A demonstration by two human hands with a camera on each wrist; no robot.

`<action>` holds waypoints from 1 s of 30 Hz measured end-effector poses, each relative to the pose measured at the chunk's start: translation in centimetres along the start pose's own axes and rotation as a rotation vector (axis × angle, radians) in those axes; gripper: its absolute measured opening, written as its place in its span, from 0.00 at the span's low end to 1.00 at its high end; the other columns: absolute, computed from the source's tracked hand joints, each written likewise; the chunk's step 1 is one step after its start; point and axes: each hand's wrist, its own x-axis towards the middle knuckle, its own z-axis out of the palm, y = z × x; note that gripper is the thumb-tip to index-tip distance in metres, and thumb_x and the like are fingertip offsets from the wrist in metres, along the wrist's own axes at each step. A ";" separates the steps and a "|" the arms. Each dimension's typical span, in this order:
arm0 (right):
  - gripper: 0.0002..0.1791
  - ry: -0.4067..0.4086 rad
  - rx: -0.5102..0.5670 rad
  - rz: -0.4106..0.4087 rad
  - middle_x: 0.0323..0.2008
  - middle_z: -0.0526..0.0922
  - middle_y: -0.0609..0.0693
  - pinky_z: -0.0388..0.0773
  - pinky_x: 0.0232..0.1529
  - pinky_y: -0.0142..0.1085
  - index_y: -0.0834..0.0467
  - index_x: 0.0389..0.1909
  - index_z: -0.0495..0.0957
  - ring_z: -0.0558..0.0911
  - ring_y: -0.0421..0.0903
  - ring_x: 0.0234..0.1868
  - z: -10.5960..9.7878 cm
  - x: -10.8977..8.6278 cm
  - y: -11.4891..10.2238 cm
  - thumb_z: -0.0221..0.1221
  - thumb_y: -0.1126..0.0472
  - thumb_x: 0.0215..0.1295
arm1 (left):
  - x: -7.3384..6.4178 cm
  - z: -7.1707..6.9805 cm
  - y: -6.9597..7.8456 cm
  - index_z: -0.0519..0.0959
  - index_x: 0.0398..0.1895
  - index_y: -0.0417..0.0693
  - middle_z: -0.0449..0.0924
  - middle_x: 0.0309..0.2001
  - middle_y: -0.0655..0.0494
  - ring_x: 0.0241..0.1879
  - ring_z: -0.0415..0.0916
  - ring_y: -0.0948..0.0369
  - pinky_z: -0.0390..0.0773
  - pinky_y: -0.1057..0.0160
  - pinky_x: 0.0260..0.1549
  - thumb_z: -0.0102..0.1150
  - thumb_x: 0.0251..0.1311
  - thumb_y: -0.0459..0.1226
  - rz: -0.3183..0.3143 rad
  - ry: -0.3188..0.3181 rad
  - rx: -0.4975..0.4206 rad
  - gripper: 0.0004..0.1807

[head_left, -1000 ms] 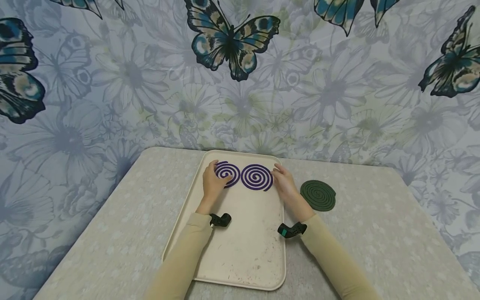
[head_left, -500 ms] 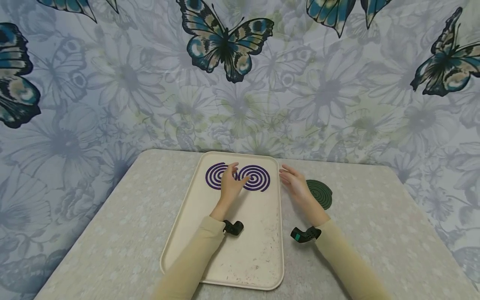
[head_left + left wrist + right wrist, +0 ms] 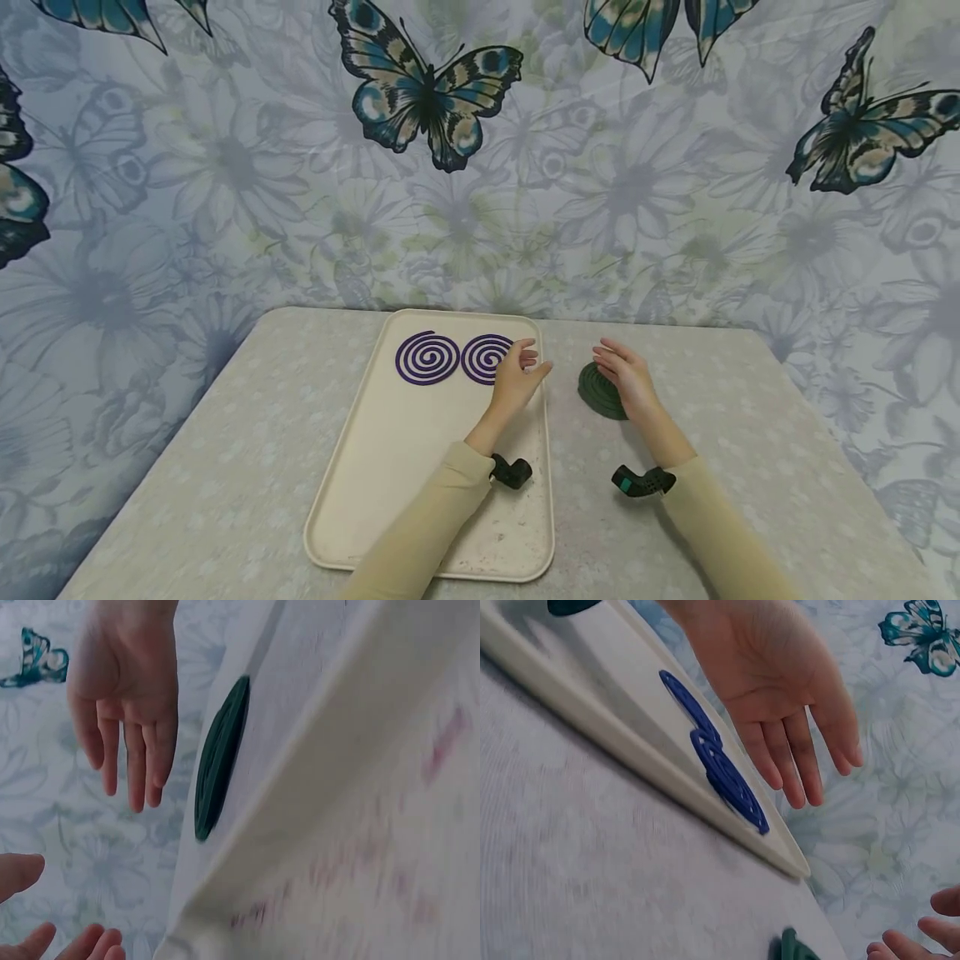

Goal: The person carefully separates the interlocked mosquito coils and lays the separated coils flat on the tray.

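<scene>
Two purple spiral coils lie side by side at the far end of a cream tray (image 3: 420,467): a left coil (image 3: 411,360) and a right coil (image 3: 476,358). My left hand (image 3: 514,385) hovers over the tray's right side, covering part of the right coil, fingers loose and holding nothing. To the right of the tray a flat green spiral coil (image 3: 597,392) rests on the table. Above its right part is my right hand (image 3: 632,385), fingers relaxed and holding nothing. In the left wrist view the green coil (image 3: 222,761) lies below the right hand, apart from it.
The tray's raised rim (image 3: 550,467) runs between the purple coils and the green one. A pale patterned table (image 3: 750,467) carries everything. Behind it hangs a butterfly-print cloth (image 3: 480,225). Reddish specks mark the tray's near right part.
Both hands have moved right, away from the purple coils. My left hand has left the left coil, and my right hand has gone from the right coil's edge to over the green coil.
</scene>
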 end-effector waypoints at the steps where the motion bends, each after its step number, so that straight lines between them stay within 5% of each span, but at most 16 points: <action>1: 0.28 0.010 -0.011 -0.003 0.71 0.57 0.64 0.63 0.70 0.40 0.62 0.73 0.52 0.76 0.25 0.46 -0.4 0.0 0.1 0.43 0.60 0.75 | -0.2 0.4 0.2 0.69 0.61 0.39 0.77 0.53 0.35 0.54 0.76 0.46 0.76 0.53 0.55 0.62 0.59 0.36 -0.019 -0.022 -0.006 0.27; 4: 0.29 0.047 -0.028 0.004 0.71 0.60 0.62 0.63 0.70 0.40 0.62 0.73 0.52 0.77 0.25 0.46 -1.6 -0.1 0.3 0.44 0.58 0.75 | -0.7 1.7 0.5 0.68 0.62 0.40 0.77 0.54 0.36 0.54 0.76 0.47 0.78 0.54 0.53 0.60 0.61 0.38 -0.065 -0.084 0.005 0.27; 9: 0.28 0.136 -0.087 0.037 0.68 0.66 0.56 0.62 0.70 0.40 0.60 0.72 0.55 0.71 0.40 0.61 -3.1 -0.4 0.6 0.45 0.57 0.74 | -1.6 3.3 0.7 0.68 0.64 0.41 0.73 0.59 0.36 0.60 0.73 0.46 0.77 0.52 0.56 0.58 0.63 0.42 -0.133 -0.186 0.038 0.28; 15: 0.27 0.219 -0.170 0.053 0.69 0.60 0.67 0.51 0.74 0.47 0.66 0.70 0.56 0.58 0.56 0.72 -4.1 -1.1 0.7 0.42 0.63 0.73 | -2.3 4.7 0.5 0.66 0.65 0.40 0.69 0.63 0.33 0.62 0.70 0.44 0.74 0.48 0.58 0.56 0.63 0.44 -0.127 -0.296 0.096 0.30; 20: 0.27 0.224 -0.221 0.071 0.66 0.62 0.70 0.59 0.70 0.45 0.69 0.70 0.56 0.65 0.52 0.65 -4.2 -1.3 1.4 0.43 0.64 0.72 | -2.9 5.2 0.9 0.65 0.65 0.41 0.68 0.63 0.34 0.59 0.72 0.46 0.77 0.50 0.54 0.57 0.63 0.44 -0.162 -0.335 0.098 0.30; 25: 0.27 0.199 -0.302 0.079 0.63 0.67 0.69 0.73 0.54 0.32 0.68 0.69 0.57 0.74 0.43 0.52 -4.6 -1.4 1.7 0.44 0.62 0.72 | -3.1 5.4 0.9 0.66 0.65 0.44 0.68 0.64 0.37 0.59 0.71 0.47 0.77 0.51 0.53 0.57 0.63 0.45 -0.193 -0.311 0.062 0.29; 30: 0.27 0.186 -0.303 0.095 0.38 0.81 0.47 0.73 0.34 0.23 0.69 0.67 0.61 0.74 0.29 0.30 -5.4 -1.5 1.6 0.50 0.64 0.69 | -2.6 5.3 0.6 0.69 0.63 0.45 0.70 0.63 0.39 0.59 0.71 0.48 0.75 0.51 0.55 0.57 0.63 0.43 -0.226 -0.238 -0.003 0.26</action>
